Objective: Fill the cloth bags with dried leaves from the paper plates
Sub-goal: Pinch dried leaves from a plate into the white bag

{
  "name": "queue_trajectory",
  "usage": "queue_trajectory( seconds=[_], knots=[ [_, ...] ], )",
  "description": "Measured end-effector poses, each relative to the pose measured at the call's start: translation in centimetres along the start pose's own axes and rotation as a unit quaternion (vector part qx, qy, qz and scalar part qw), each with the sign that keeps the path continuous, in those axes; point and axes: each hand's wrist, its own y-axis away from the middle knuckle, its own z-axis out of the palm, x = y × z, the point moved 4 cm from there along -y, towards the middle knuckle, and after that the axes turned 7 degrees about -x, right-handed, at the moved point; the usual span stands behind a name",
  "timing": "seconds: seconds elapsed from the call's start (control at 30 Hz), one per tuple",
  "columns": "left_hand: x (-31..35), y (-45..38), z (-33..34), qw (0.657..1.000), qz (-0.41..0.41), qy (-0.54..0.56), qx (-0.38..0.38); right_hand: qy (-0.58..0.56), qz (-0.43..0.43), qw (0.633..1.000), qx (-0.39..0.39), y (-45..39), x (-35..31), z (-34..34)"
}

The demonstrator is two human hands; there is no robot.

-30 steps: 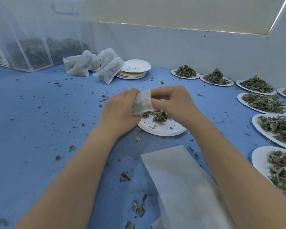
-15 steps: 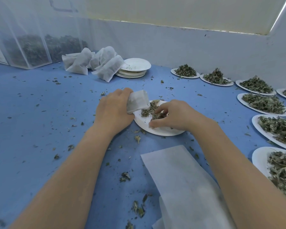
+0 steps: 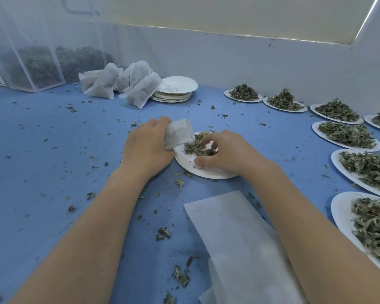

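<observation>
While my left hand [image 3: 148,148] grips the cloth bag [image 3: 179,133] with its mouth tipped rightward over the plate [image 3: 185,160], my right hand [image 3: 223,153], right beside it, pinches dried leaves [image 3: 195,147] to lift across.

We see a matt blue tabletop [image 3: 53,172] strewn with crumbly dried leaves [image 3: 198,145], matt white paper plates [image 3: 206,172], soft, finely fibrous white cloth bags [image 3: 179,133], flat cloth sheets [image 3: 228,227] and translucent plastic bins [image 3: 31,51] behind.
</observation>
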Motion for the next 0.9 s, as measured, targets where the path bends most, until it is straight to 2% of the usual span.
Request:
queue_trajectory(
  seconds=[0.13,0.4,0.53,0.67,0.77,0.9],
  knots=[
    [0.0,0.0,0.1,1.0,-0.001,-0.006,-0.008,0.029,0.008,0.999,-0.023,0.0,-0.2,0.6],
    [-0.1,-0.1,0.3,1.0,0.006,-0.013,-0.015,0.015,-0.05,0.998,0.028,0.2,-1.7,0.0],
    [0.1,0.0,0.2,0.999,0.018,-0.027,-0.016,-0.065,-0.03,0.995,0.072,1.1,-0.7,-2.0],
    [0.5,0.1,0.2,0.997,0.038,-0.071,-0.02,-0.126,-0.047,0.984,0.114,1.8,-0.5,-4.1],
    [1.1,0.1,0.2,0.994,0.06,-0.094,-0.017,-0.14,-0.067,0.982,0.107,1.8,-1.6,-4.0],
    [1.9,0.3,0.1,0.996,0.064,-0.062,0.002,-0.172,-0.094,0.976,0.093,1.6,-3.0,-2.8]
  ],
)
